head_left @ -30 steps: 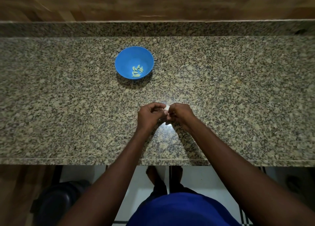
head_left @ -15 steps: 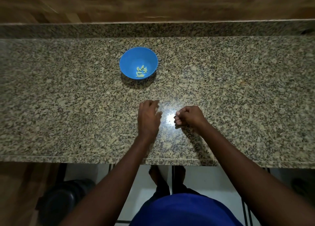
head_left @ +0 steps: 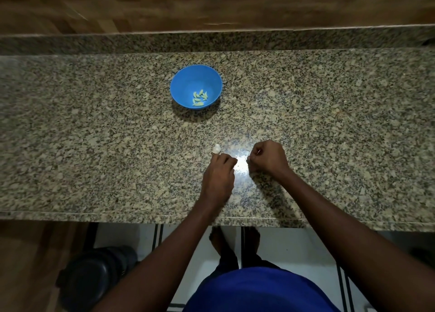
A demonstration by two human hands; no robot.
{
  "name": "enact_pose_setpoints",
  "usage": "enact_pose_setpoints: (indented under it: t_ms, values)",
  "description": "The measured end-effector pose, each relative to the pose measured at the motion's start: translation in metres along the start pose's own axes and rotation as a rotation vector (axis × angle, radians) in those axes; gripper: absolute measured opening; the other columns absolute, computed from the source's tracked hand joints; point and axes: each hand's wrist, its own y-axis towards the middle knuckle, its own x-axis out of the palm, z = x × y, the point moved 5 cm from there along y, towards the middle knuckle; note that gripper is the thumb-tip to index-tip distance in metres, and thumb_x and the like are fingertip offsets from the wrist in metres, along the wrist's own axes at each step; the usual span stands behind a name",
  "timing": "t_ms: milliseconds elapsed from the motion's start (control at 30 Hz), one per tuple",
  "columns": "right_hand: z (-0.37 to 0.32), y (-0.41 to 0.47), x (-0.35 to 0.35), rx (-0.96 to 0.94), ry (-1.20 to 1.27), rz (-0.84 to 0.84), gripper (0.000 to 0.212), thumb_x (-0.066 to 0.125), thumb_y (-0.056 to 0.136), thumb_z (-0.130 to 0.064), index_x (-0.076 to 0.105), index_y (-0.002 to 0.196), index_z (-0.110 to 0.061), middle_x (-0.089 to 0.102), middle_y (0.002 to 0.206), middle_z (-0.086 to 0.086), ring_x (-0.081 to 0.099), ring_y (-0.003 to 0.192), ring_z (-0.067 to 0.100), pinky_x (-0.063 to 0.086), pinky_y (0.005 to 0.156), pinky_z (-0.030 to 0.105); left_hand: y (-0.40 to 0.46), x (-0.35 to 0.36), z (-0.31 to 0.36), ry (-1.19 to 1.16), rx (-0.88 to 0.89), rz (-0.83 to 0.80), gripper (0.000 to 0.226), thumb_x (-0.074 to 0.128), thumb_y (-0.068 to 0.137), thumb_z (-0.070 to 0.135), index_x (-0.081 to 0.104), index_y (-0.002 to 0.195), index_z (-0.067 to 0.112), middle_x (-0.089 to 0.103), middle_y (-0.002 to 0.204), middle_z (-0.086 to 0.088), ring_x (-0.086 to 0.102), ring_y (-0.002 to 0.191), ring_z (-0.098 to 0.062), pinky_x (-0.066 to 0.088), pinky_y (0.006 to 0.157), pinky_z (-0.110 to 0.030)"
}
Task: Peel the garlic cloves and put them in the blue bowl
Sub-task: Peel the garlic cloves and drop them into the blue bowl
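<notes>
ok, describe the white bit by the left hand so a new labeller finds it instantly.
Start at the speckled granite countertop and find the round blue plastic bowl holding pale yellow-green peeled garlic cloves. Come toward the near edge to the left hand; the small white garlic piece sits at its fingers. It is the only white thing on the counter, apart from the bowl.

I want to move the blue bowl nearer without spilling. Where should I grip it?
Pinch the near rim of the blue bowl from above: it stands upright and open, the peeled cloves lie low inside, and both hands work nearer the counter's front edge.
</notes>
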Motion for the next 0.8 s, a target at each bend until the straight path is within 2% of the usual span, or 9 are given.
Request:
enact_pose_setpoints:
  t_ms: [67, 133, 267, 300, 367, 467, 533, 633, 800]
  values:
    - [0.003, 0.0, 0.001, -0.001, 0.007, 0.005, 0.01, 0.072, 0.077, -0.011, 0.077, 0.07, -0.014, 0.074, 0.07, 0.001, 0.067, 0.068, 0.014, 0.049, 0.062, 0.025, 0.0, 0.002, -0.003, -0.011, 0.006, -0.001, 0.023, 0.066, 0.085, -0.002, 0.067, 0.107, 0.006, 0.062, 0.103, -0.008, 0.051, 0.101, -0.029, 0.051, 0.088, -0.041]
    - [0.007, 0.001, 0.003, 0.038, 0.041, 0.007, 0.013, 0.069, 0.076, -0.01, 0.076, 0.07, -0.018, 0.072, 0.067, -0.002, 0.067, 0.066, 0.012, 0.052, 0.063, 0.025, 0.0, 0.004, -0.005, -0.012, -0.004, -0.012, 0.025, 0.066, 0.085, -0.003, 0.067, 0.108, 0.007, 0.061, 0.104, -0.007, 0.051, 0.102, -0.028, 0.052, 0.082, -0.042]
    - [0.008, -0.007, 0.004, 0.012, 0.087, 0.044, 0.01, 0.077, 0.075, -0.012, 0.075, 0.07, -0.021, 0.067, 0.06, -0.007, 0.063, 0.057, 0.003, 0.044, 0.055, 0.018, 0.001, 0.003, -0.005, -0.011, -0.012, -0.021, 0.026, 0.066, 0.086, 0.0, 0.067, 0.111, 0.008, 0.062, 0.107, -0.008, 0.051, 0.102, -0.028, 0.051, 0.072, -0.04]
    - [0.009, -0.011, 0.005, 0.003, 0.116, 0.047, 0.011, 0.078, 0.077, -0.012, 0.075, 0.069, -0.019, 0.068, 0.058, -0.006, 0.064, 0.054, 0.004, 0.048, 0.055, 0.017, 0.002, 0.003, -0.005, -0.011, -0.015, -0.025, 0.027, 0.065, 0.087, 0.001, 0.067, 0.113, 0.008, 0.061, 0.108, -0.007, 0.051, 0.102, -0.027, 0.051, 0.071, -0.04]
    - [0.013, -0.017, 0.006, 0.03, 0.233, 0.039, 0.015, 0.076, 0.082, -0.005, 0.073, 0.069, -0.012, 0.07, 0.057, 0.0, 0.07, 0.051, 0.013, 0.06, 0.057, 0.028, 0.003, 0.003, -0.005, -0.012, -0.019, -0.033, 0.027, 0.065, 0.087, 0.003, 0.066, 0.114, 0.008, 0.06, 0.109, -0.008, 0.049, 0.101, -0.026, 0.051, 0.072, -0.041]
    - [0.013, -0.016, 0.007, 0.079, 0.337, 0.058, 0.023, 0.062, 0.086, 0.007, 0.071, 0.069, -0.005, 0.071, 0.061, 0.007, 0.072, 0.053, 0.021, 0.063, 0.055, 0.042, 0.001, 0.004, -0.004, -0.007, -0.017, -0.038, 0.027, 0.065, 0.088, 0.002, 0.066, 0.114, 0.007, 0.06, 0.108, -0.009, 0.051, 0.101, -0.028, 0.052, 0.077, -0.041]
    - [0.009, -0.015, 0.007, 0.07, 0.279, 0.066, 0.024, 0.061, 0.085, 0.006, 0.071, 0.068, -0.007, 0.071, 0.061, 0.004, 0.071, 0.054, 0.017, 0.062, 0.057, 0.036, -0.001, 0.004, -0.002, 0.001, 0.004, -0.042, 0.029, 0.066, 0.087, 0.003, 0.064, 0.116, 0.007, 0.059, 0.111, -0.009, 0.051, 0.102, -0.028, 0.05, 0.084, -0.041]
    - [0.001, -0.014, 0.006, -0.016, 0.13, 0.093, 0.018, 0.066, 0.077, 0.001, 0.072, 0.067, -0.014, 0.071, 0.064, -0.004, 0.068, 0.061, 0.011, 0.054, 0.058, 0.025, -0.008, 0.008, -0.003, 0.008, -0.008, -0.079, 0.036, 0.066, 0.09, 0.014, 0.06, 0.125, 0.008, 0.056, 0.129, -0.009, 0.049, 0.118, -0.029, 0.046, 0.093, -0.045]
    - [-0.003, -0.014, 0.012, -0.118, -0.013, 0.071, 0.015, 0.066, 0.074, -0.003, 0.063, 0.063, -0.012, 0.064, 0.06, 0.001, 0.06, 0.058, 0.016, 0.049, 0.054, 0.031, -0.016, 0.009, -0.01, 0.01, -0.019, -0.094, 0.047, 0.063, 0.093, 0.023, 0.055, 0.137, 0.007, 0.052, 0.143, -0.011, 0.045, 0.132, -0.03, 0.038, 0.108, -0.047]
